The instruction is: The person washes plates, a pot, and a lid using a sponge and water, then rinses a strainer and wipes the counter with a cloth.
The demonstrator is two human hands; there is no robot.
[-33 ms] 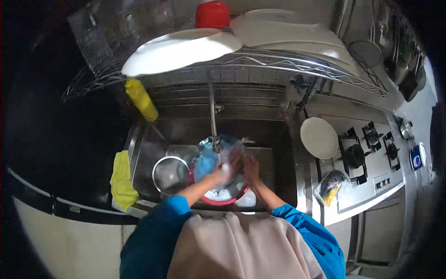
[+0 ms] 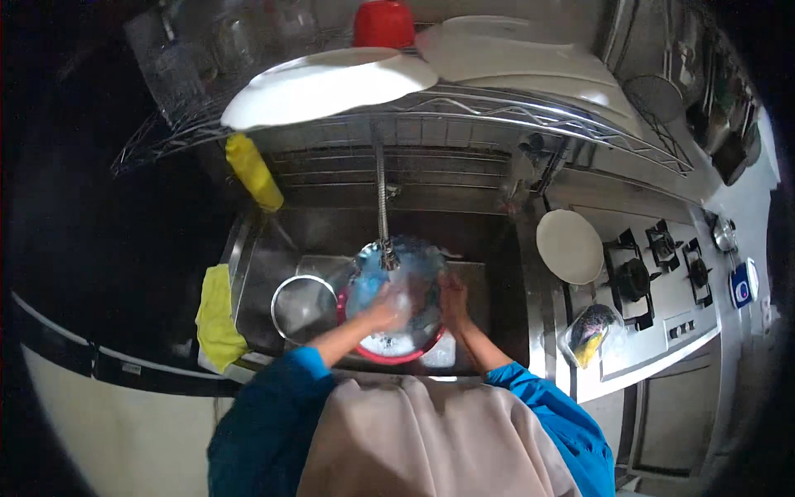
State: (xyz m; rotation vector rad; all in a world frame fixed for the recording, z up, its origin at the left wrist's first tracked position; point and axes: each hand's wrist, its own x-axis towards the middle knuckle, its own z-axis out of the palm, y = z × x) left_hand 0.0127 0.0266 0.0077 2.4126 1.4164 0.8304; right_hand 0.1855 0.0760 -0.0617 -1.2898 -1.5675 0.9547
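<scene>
Red basin (image 2: 396, 359) sits just below frame centre beneath the faucet (image 2: 388, 255), presumably to catch water. My left hand (image 2: 394, 305) is over it, right hand (image 2: 454, 300) at its right side; blurred, I cannot tell either's grip.

Live from the sink: shiny metal wire on the rack (image 2: 497, 106), a glossy, smooth white dish (image 2: 331, 89), ribbed metal tap hose (image 2: 382, 199) gleaming; red basin (image 2: 396, 359) looks plastic, yellow towel (image 2: 219, 319) matt cloth.
</scene>
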